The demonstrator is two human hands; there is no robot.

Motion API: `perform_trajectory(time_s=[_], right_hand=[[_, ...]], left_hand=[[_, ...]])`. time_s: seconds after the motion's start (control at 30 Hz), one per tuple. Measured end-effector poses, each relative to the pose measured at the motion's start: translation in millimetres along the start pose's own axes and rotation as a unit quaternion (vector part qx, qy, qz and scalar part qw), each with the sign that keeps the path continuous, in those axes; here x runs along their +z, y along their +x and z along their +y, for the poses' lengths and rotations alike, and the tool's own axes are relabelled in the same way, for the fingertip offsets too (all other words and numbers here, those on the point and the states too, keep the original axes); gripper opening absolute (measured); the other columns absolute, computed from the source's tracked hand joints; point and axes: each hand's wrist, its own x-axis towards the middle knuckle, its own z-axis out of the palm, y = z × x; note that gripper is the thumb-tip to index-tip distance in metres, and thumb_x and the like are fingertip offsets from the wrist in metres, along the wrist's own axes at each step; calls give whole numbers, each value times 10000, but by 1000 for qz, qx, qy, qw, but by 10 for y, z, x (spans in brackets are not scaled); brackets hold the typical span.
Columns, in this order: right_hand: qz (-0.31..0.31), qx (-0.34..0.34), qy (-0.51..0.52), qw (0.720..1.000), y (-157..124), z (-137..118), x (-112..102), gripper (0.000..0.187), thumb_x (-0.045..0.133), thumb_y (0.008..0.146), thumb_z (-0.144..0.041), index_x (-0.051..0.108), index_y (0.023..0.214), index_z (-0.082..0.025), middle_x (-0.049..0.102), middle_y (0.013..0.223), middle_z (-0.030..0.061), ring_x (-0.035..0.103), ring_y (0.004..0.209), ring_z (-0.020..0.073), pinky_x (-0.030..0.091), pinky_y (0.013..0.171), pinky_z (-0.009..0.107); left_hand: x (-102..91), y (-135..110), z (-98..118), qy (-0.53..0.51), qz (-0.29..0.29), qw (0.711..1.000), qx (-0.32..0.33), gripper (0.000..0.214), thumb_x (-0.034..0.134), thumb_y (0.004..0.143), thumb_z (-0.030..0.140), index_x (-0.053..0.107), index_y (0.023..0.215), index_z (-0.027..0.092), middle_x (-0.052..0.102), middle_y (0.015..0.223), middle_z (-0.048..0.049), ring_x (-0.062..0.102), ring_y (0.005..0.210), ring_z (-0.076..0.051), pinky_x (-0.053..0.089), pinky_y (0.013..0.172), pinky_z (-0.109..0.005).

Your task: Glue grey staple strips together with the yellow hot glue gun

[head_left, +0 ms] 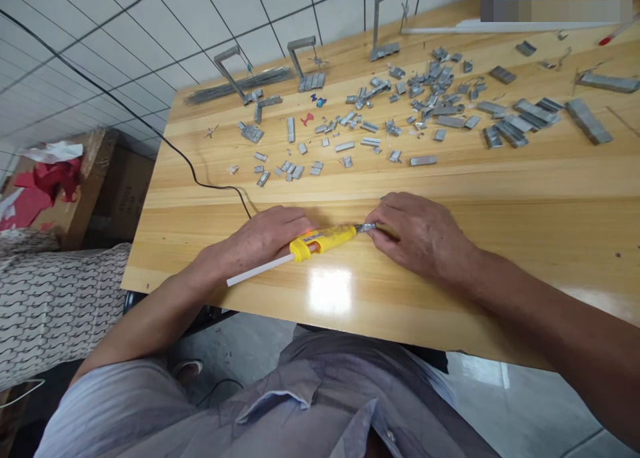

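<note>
In my left hand (273, 235) is a yellow hot glue gun (335, 238), its nozzle turned right. A white glue stick (260, 269) sticks out of its back end toward the lower left. The fingers of my left hand are wrapped round the gun's far side, partly hidden behind it. My right hand (425, 235) pinches a small grey metal piece (369, 227) between thumb and forefinger, right at the nozzle tip. Whether the piece touches the nozzle I cannot tell for sure. Both hands are low over the wooden table.
Many grey metal pieces (450, 121), resembling staple strips, lie scattered beyond my hands. Three bent grey stands (311, 81) are along the back edge, beside a bundle of thin rods (240, 87). A black cable (193, 165) crosses the left side. Red material (47, 185) is in a box at left.
</note>
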Motion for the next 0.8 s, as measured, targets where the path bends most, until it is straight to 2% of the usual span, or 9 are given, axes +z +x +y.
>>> perform_trajectory(time_s=[0.33,0.5,0.63,0.8], right_hand=[[-9,1,2,1000,1,-6,-15,200,539,987,-243,723,915,-210,706,864,79,640,834,235,418,721,350],[-10,2,2,1000,1,-10,-11,202,539,988,-237,725,916,-204,705,871,81,650,847,235,424,726,353],[-10,4,0,1000,3,-8,-14,202,541,991,-244,725,918,-205,701,873,80,648,841,232,422,726,353],[-12,5,7,1000,4,-10,-12,194,548,984,-238,728,919,-204,704,868,79,648,842,233,416,724,348]], left_hand=[[22,-14,-18,18,9,1000,4,378,332,1141,325,674,1056,189,653,865,-55,611,793,-185,455,731,-290],[-3,-11,-24,0,-6,1000,-8,337,395,1122,306,687,1018,174,674,867,-62,602,770,-181,461,717,-295],[5,-15,-31,-15,-17,1000,-14,353,374,1131,320,668,994,179,665,867,-62,599,776,-180,463,730,-294],[50,-46,-63,-16,4,1000,-1,364,355,1139,332,662,1016,180,653,858,-52,586,775,-180,436,718,-283]])
